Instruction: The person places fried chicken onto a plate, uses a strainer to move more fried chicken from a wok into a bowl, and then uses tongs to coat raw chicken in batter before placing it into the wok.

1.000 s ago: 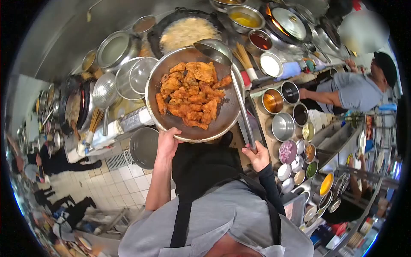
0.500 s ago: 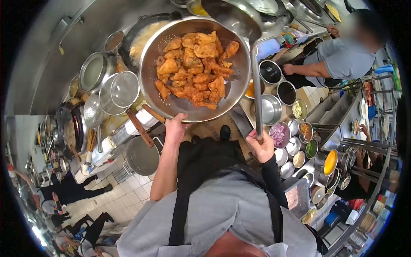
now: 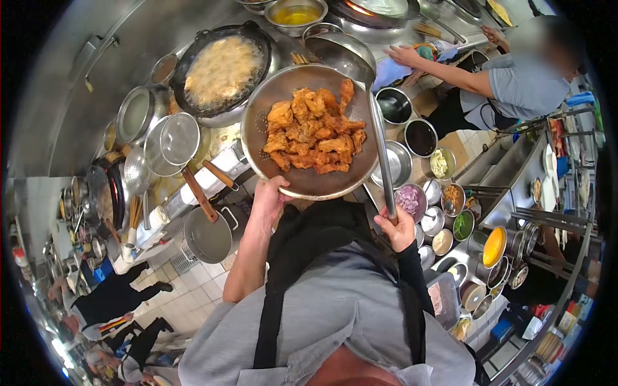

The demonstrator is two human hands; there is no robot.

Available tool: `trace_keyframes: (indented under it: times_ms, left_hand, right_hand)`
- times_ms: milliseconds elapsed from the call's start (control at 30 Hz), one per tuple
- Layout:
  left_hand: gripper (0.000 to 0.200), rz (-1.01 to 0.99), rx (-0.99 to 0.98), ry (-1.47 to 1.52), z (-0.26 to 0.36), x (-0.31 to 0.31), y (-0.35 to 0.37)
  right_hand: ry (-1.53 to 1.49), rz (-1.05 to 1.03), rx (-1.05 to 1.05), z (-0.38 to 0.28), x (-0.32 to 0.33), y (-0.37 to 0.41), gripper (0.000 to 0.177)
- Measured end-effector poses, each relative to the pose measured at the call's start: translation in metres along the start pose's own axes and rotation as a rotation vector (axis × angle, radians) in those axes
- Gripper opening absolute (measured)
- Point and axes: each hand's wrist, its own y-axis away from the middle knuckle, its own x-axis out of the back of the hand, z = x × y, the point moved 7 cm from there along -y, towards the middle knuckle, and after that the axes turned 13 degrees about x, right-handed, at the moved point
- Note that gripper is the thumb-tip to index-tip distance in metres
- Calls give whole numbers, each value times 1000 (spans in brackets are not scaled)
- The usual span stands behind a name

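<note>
My left hand (image 3: pixel 269 197) grips the near rim of a wide metal colander (image 3: pixel 257 132). Browned pieces of fried chicken (image 3: pixel 315 128) are heaped inside it. My right hand (image 3: pixel 397 226) is closed around the handle end of a long metal ladle (image 3: pixel 382 157). The handle runs up along the colander's right side, and the ladle's bowl is beyond the far rim. To the left of the colander, a black wok (image 3: pixel 257 80) holds pale, foaming oil.
Two strainers (image 3: pixel 179 138) with wooden handles rest left of the colander. A grey pot (image 3: pixel 207 235) stands lower left. At right are several containers, including chopped onion (image 3: pixel 407 199) and yellow liquid (image 3: pixel 494 246). A co-worker (image 3: pixel 521 90) stands at upper right.
The colander has moved right and nearer my body, uncovering the foaming wok. The ladle has shifted along with it, its bowl lower now. The co-worker's arm has stretched toward the counter.
</note>
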Motion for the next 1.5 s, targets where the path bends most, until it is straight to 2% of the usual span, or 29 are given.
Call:
trace_keyframes:
  times_ms: [133,333,533,633,733,800,900,1033,1167,1200,1333,1433,1500]
  left_hand:
    - [20,33,7,-47,-6,-7,3]
    - [12,-29,12,-111,-13,-20,-2]
    - [5,63,-11,-46,-16,-45,-5]
    - [3,-19,37,-142,-17,-53,-16]
    - [8,-18,40,-211,-15,-70,-21]
    - [9,-44,42,-194,-18,-81,-31]
    - [9,-82,46,-204,-20,-102,-45]
    - [6,-90,102,-183,-22,-139,-56]
    - [4,-206,126,-197,-28,-165,-73]
    - [7,-137,139,-181,-29,-174,-71]
    - [11,-200,164,-230,-33,-188,-82]
    - [11,-199,151,-256,-33,-192,-83]
    - [12,-198,138,-228,-32,-200,-78]
  right_hand:
    - [14,-13,0,11,10,3,17]
    - [-6,8,-10,24,30,8,18]
    - [87,35,11,18,41,13,19]
    - [191,71,22,22,46,15,20]
    - [245,125,26,30,50,19,21]
    - [206,147,-7,36,53,23,23]
    - [334,229,61,27,60,34,24]
    - [464,210,155,27,69,43,25]
    - [594,123,193,18,62,39,29]
    - [585,113,199,21,57,37,30]
    - [643,183,179,24,54,39,28]
    - [585,251,25,37,67,40,29]
    - [602,341,23,37,75,37,28]
